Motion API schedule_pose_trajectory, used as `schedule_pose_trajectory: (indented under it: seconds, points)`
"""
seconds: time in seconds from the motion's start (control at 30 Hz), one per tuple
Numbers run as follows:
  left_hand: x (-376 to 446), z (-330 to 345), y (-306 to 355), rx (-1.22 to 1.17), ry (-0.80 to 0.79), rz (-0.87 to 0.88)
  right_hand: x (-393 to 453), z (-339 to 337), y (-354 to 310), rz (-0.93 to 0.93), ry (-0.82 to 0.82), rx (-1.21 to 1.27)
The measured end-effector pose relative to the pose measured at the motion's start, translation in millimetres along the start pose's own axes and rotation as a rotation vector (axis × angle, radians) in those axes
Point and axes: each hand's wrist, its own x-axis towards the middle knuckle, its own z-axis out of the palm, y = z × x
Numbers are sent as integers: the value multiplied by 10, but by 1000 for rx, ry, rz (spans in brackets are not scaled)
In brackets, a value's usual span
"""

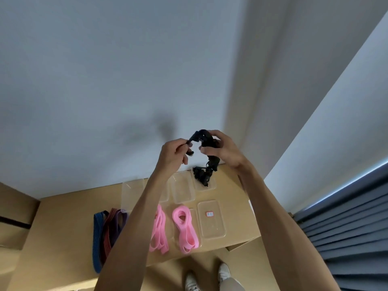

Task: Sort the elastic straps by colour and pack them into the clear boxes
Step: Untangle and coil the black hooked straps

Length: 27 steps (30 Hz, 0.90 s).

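I hold a crumpled black elastic strap (211, 164) up in front of the wall. My left hand (173, 154) pinches one end of it. My right hand (220, 150) grips a bunched part, and the rest hangs down into the far right clear box (213, 184). Two pink strap bundles (185, 232) (159, 232) lie on the cardboard surface (63, 238); the right bundle rests in a clear box, the left one is partly behind my left arm. Blue, red and purple straps (107, 232) lie at the left.
More clear boxes stand at the back: one in the middle (182, 189) and one to the left (132, 189). A clear lid or box with a red label (211, 219) lies at the right. Grey-blue curtains (346, 227) hang at the right. My shoes (210, 278) show below the surface's edge.
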Motion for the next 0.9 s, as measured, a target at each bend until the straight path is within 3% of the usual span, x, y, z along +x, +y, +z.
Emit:
schedule_pose_trajectory:
  seconds: [0.13, 0.27, 0.4, 0.5, 0.6, 0.67, 0.73, 0.9]
  points:
    - [-63, 27, 284, -326, 156, -30, -76, 14, -73, -57, -96, 176]
    - [-152, 186, 539, -431, 242, -28, -154, 195, -186, -39, -62, 108]
    - [-261, 317, 664, -189, 500, -27, -332, 180, -218, -63, -57, -12]
    - [-423, 373, 638, 240, 596, 37, -471, 56, -274, -91, -145, -423]
    - [-586, 344, 523, 584, 406, -63, -553, -40, -431, -176, -233, -924]
    - [-720, 384, 450, 608, 194, -81, -566, -120, -571, -255, -218, -1015]
    - [-866, 466, 432, 542, 87, -18, -561, -196, -676, -284, -228, -950]
    - [-1036, 517, 578, 348, 46, 51, -545, -241, -625, -246, -304, -623]
